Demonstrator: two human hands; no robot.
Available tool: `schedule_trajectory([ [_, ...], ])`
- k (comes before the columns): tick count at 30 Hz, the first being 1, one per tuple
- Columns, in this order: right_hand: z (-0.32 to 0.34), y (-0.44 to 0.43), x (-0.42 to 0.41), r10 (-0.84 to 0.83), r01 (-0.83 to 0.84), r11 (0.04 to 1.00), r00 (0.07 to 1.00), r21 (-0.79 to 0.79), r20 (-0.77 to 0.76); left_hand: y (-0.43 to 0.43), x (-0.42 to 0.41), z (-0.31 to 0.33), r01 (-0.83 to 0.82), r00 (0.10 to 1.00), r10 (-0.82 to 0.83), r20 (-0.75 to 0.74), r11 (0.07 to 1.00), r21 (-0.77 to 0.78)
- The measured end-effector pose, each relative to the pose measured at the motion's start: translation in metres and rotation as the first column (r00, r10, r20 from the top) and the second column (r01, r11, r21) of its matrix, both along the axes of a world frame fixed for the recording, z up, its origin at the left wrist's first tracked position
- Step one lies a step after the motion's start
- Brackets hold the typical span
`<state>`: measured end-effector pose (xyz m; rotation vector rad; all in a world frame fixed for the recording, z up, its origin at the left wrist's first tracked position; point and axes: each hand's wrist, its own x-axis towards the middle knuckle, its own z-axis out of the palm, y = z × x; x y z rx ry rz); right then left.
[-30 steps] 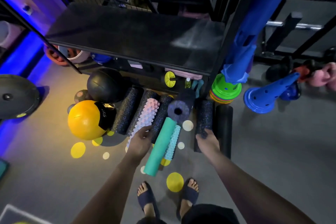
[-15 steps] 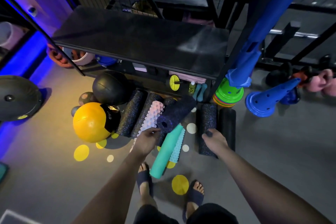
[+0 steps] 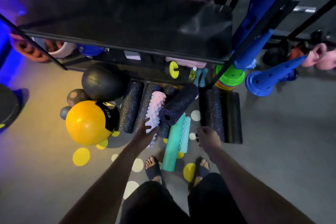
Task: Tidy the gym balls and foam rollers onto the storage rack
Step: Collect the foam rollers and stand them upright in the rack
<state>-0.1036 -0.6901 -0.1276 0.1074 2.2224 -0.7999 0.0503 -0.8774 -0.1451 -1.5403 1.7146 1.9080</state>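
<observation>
The storage rack (image 3: 127, 23) fills the upper part of the frame, black and wide, above the grey floor (image 3: 281, 151). Below it, in the middle of the frame, the foam rollers lie side by side on this floor. The left hand (image 3: 146, 132) is open, with fingers straight and apart, over the lower end of the pink knobby roller (image 3: 156, 107); I cannot tell if it touches it. Just right of this hand, a dark speckled roller (image 3: 180, 103) lies slanted across the others, its hollow end towards the person. The teal roller (image 3: 171, 147) and a light knobby roller (image 3: 184, 134) lie close together between the two hands. The right hand (image 3: 208, 137) has curled fingers at the lower end of the second speckled roller (image 3: 212, 107), but I cannot tell if it really grips it. A plain black roller (image 3: 231, 116) lies just beside, on the right. In the left of the frame the yellow ball (image 3: 85, 123) rests near a black ball (image 3: 101, 82). Blue cones (image 3: 263, 82) lie at the right
</observation>
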Motion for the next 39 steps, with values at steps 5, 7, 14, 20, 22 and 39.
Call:
schedule_trajectory([
  [5,-0.071,-0.014,-0.01,-0.084,0.081,0.996,0.992,0.031,0.092,-0.019,-0.036,-0.059,0.038,0.999,-0.037,0.035,0.999,-0.023],
  [7,-0.113,-0.02,-0.029,-0.155,0.155,0.988,0.975,0.017,0.158,-0.031,-0.051,-0.096,0.081,0.996,-0.078,0.05,0.995,-0.056],
  [14,-0.354,-0.036,-0.112,-0.075,0.059,0.996,0.953,0.065,0.295,-0.08,-0.114,-0.251,-0.065,0.992,0.073,0.103,0.995,-0.079],
  [20,-0.396,-0.079,-0.134,-0.179,0.158,0.984,0.905,0.085,0.386,-0.09,-0.171,-0.364,-0.058,0.956,0.093,0.278,0.989,-0.133],
  [22,-0.424,-0.084,-0.142,-0.16,0.123,0.986,0.868,0.108,0.47,-0.095,-0.184,-0.397,-0.037,0.938,0.098,0.333,0.982,-0.186],
  [39,-0.29,-0.043,-0.1,-0.044,0.217,0.964,0.695,-0.151,0.717,-0.019,-0.148,-0.284,-0.127,0.944,0.094,0.315,0.988,0.085],
])
